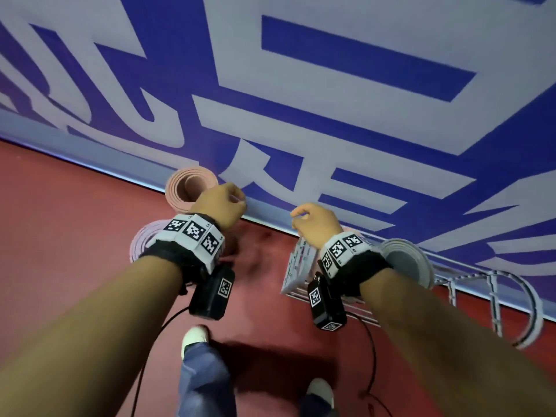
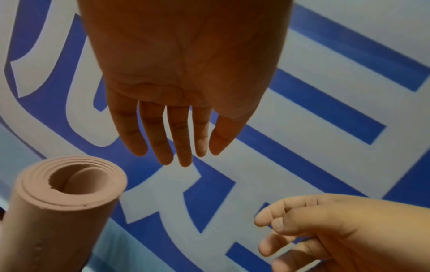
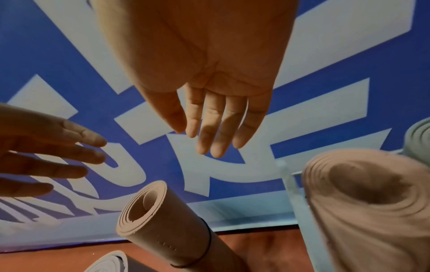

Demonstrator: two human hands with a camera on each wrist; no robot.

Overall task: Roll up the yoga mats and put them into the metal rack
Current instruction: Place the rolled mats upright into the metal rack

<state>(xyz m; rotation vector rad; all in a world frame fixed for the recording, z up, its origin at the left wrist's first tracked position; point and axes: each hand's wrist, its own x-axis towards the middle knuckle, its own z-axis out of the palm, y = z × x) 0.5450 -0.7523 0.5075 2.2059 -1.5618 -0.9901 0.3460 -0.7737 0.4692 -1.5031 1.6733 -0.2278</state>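
A pink rolled mat (image 1: 186, 191) (image 2: 67, 198) (image 3: 158, 217) stands on end against the wall, with a black band round it. My left hand (image 1: 222, 206) (image 2: 186, 154) hangs just right of its top, fingers relaxed, holding nothing. A paler rolled mat (image 1: 144, 242) (image 3: 109, 263) stands partly hidden behind my left wrist. My right hand (image 1: 313, 221) (image 3: 197, 141) is empty too, above the left end of the metal rack (image 1: 469, 284). The rack holds a grey rolled mat (image 1: 406, 260) (image 3: 418, 139) and a pink one (image 3: 363, 202), which my right arm hides in the head view.
A wall with a blue and white banner (image 1: 331, 100) runs close behind the mats and the rack. A printed label card (image 1: 298, 266) hangs on the rack's left end. My feet (image 1: 195, 335) stand on the red floor (image 1: 60, 206), with black cables trailing beside them.
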